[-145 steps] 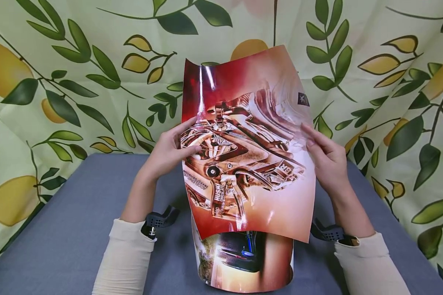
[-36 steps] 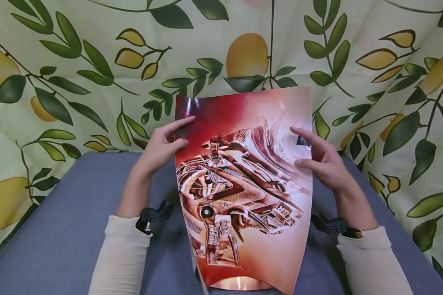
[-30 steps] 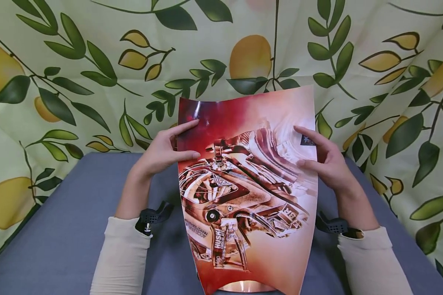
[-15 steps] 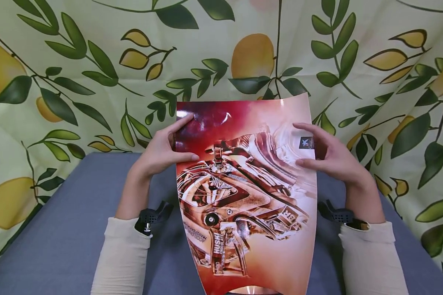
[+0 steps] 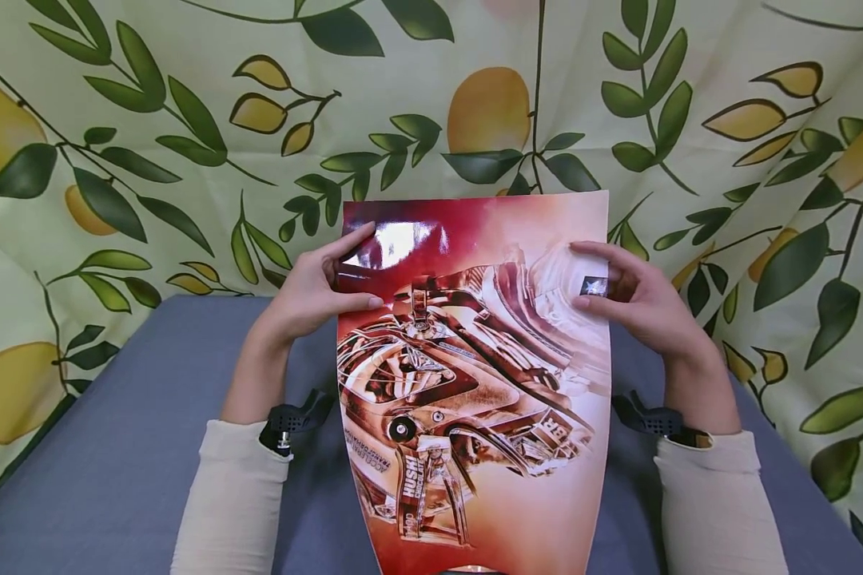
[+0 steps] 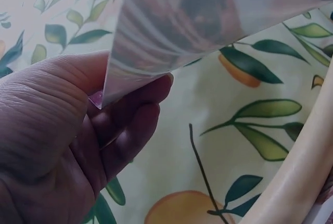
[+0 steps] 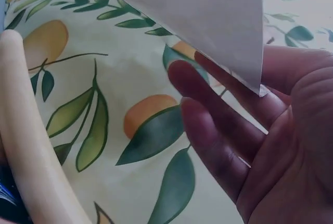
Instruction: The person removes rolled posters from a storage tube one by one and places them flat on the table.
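Observation:
A glossy poster (image 5: 475,359) with a red-brown motorcycle print faces me, its sides bowing inward toward the bottom. My left hand (image 5: 309,291) pinches its upper left edge, thumb and forefinger on the printed face. On the upper right edge my right hand (image 5: 643,299) does the same, near a small dark logo. Seen from the left wrist, the sheet's corner (image 6: 171,21) runs between thumb and fingers, the other fingers behind it. The right wrist view has the sheet's pale back (image 7: 208,21) between thumb and fingers. Below the poster shows a sliver of another shiny curved surface (image 5: 475,569).
A blue-grey cloth (image 5: 172,415) covers the table under the arms. Behind it hangs a curtain (image 5: 388,80) printed with leaves and yellow fruit. Each wrist wears a black camera mount, one at the left (image 5: 298,419) and one at the right (image 5: 647,415).
Since the earliest frame the poster has come down over the curved printed sheet below, and both hands grip nearer its top. Lately it has sunk slightly, and a bright reflection has grown at upper left.

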### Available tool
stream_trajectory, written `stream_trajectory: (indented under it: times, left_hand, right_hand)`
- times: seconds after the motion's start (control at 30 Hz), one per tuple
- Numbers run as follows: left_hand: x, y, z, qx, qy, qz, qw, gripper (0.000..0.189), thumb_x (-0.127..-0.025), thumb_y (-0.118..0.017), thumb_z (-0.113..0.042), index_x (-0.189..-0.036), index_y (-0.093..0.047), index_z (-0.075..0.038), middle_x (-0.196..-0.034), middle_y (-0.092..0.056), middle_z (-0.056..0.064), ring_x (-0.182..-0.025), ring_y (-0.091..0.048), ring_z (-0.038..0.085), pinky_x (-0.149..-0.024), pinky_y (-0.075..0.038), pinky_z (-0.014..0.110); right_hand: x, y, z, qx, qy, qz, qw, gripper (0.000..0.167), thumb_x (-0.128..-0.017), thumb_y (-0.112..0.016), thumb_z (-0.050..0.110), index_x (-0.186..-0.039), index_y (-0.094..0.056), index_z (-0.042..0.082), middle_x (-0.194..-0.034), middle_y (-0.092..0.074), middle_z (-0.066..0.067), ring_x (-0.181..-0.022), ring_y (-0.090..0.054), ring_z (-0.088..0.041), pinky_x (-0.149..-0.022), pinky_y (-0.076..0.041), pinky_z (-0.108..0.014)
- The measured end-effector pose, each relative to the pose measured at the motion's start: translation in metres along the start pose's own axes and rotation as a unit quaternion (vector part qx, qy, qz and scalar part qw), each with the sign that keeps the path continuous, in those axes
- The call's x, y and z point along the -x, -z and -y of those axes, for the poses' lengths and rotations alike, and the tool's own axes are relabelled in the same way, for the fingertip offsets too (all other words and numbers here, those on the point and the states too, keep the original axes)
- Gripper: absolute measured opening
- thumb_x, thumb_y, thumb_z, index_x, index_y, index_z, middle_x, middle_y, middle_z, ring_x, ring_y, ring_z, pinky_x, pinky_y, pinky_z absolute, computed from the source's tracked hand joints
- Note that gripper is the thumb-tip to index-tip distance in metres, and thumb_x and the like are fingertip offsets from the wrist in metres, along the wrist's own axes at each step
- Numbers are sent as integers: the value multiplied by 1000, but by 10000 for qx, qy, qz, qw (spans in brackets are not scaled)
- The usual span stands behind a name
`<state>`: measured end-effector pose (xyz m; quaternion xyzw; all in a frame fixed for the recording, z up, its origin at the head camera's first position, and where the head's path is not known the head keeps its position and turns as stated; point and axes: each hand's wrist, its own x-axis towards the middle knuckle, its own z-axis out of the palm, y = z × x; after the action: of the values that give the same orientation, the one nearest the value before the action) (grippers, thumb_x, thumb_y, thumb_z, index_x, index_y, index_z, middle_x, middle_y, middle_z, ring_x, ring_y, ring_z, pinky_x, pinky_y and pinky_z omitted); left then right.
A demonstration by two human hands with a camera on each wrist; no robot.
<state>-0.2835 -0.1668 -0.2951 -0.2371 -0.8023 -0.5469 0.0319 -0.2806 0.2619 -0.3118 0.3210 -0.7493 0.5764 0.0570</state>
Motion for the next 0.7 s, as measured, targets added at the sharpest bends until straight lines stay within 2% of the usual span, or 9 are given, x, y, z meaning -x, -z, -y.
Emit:
stream_trajectory:
  times: [0.27, 0.43, 0.63, 0.7]
  left_hand:
    - [-3, -1, 7, 220, -90, -121, 9996, 88, -82, -81, -1, -154, -42, -34, -122, -72, 16, -97, -73, 12, -78, -60, 27]
    - [-5, 0, 12, 373, -189, -137, 9990, 84, -85, -79, -1, -154, -43, -30, -116, -74, 11, -93, -74, 12, -77, -60, 27]
    - [-5, 1, 15, 509, -176, -145, 9984, 81, -86, -77, 0, -154, -44, -27, -117, -73, 14, -94, -74, 11, -77, -61, 27]
    - [-4, 2, 16, 544, -193, -159, 9982, 80, -86, -77, 0, -154, -44, -26, -117, -73, 14, -95, -74, 11, -77, -61, 27]
  right_hand:
    - [-4, 0, -14, -852, 121, 132, 9962, 67, -86, -62, -21, -147, -50, 6, -98, -78, -1, -86, -74, -9, -67, -60, -22]
    - [-7, -1, -20, -979, 243, 186, 9947, 66, -87, -59, -22, -146, -52, 6, -87, -78, 0, -81, -73, -6, -63, -56, -18]
    - [-9, -2, -25, -1191, 170, 165, 9926, 64, -90, -57, -21, -145, -53, 9, -94, -79, 1, -87, -75, -7, -69, -60, -20]
    - [-9, -3, -26, -1158, 128, 137, 9931, 63, -90, -57, -20, -146, -53, 10, -91, -79, 2, -87, -75, -6, -70, -59, -19]
